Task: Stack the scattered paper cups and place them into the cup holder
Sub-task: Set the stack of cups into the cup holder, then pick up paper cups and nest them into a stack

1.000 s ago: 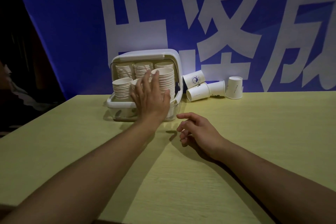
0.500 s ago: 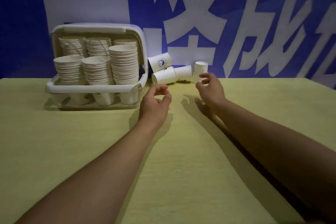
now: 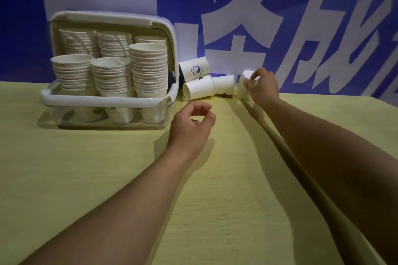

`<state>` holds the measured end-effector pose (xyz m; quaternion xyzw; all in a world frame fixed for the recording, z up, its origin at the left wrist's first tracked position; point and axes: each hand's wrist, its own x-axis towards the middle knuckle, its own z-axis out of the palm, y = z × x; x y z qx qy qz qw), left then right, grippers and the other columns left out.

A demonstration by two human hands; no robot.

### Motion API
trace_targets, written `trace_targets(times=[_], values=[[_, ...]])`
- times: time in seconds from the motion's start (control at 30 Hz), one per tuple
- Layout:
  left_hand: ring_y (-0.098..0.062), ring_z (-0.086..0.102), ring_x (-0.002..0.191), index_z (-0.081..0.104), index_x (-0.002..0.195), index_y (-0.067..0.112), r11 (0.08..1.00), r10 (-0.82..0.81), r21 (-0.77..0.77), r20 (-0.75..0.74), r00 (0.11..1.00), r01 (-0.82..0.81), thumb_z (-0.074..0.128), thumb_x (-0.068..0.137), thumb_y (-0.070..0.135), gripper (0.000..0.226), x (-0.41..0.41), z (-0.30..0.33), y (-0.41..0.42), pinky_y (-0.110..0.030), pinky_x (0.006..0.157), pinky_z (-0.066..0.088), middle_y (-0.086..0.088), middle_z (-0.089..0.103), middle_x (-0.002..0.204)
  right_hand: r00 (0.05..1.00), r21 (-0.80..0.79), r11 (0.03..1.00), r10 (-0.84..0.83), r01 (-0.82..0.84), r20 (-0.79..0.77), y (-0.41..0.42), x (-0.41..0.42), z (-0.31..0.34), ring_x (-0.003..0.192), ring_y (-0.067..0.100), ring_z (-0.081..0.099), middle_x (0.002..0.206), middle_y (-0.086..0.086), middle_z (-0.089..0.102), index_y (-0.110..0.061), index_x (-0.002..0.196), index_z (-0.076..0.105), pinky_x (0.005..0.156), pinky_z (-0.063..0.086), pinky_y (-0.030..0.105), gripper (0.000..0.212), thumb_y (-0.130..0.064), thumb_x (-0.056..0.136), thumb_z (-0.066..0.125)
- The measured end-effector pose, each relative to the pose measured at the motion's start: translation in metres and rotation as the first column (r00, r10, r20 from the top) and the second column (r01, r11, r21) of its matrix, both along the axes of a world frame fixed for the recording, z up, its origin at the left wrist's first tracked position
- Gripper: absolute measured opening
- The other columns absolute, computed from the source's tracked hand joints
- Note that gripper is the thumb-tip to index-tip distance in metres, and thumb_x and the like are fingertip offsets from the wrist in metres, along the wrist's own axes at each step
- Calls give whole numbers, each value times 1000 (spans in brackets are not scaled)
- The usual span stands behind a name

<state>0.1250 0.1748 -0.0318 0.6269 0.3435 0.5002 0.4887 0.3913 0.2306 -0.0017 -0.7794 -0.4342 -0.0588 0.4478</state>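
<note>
Three cups (image 3: 201,84) are lying at 12 o'clock; right hand (image 3: 263,88) is gripping a fourth cup (image 3: 244,85); left hand (image 3: 192,123) is hovering loosely curled, holding nothing, beside the holder (image 3: 107,101) on the bench (image 3: 86,178).

yellow table (image 3: 107,178), cup holder (image 3: 107,101), loose cups (image 3: 199,89)

A right hand (image 3: 263,87) grips an upside-down paper cup (image 3: 244,86) right of the cup holder (image 3: 107,101); three cups (image 3: 206,84) lie between them, the left hand (image 3: 192,123) curled empty just before the holder
</note>
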Motion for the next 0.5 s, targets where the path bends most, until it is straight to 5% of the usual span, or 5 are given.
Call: trace_targets(times=[0.13,0.3,0.5], values=[[1,54,64,69,103,25,999,-31,-10,5,1000,31,71,89,19,15,-1,1,-2,-35,75,54,12,68,93,1000,145,989,16,-14,-12,-39,-27,8,111,16,53,130,1,56,-21,99,59,94,46,25,17,-32,91,70],[-10,62,76,62,115,34,998,-48,-46,62,997,51,72,84,40,33,-1,10,-10,-35,69,54,11,67,97,928,306,916,326,-262,-181,-112,-96,14,103,10,58,119,-4,50,-19,116,42,73,55,16,41,-21,88,73],[-18,68,94,49,134,35,990,-91,-89,145,985,105,54,99,44,36,-8,16,-19,-45,76,61,0,64,118,777,152,801,599,-580,-193,-147,-144,2,103,14,62,117,-1,51,-26,107,43,71,60,28,40,-17,86,76]])
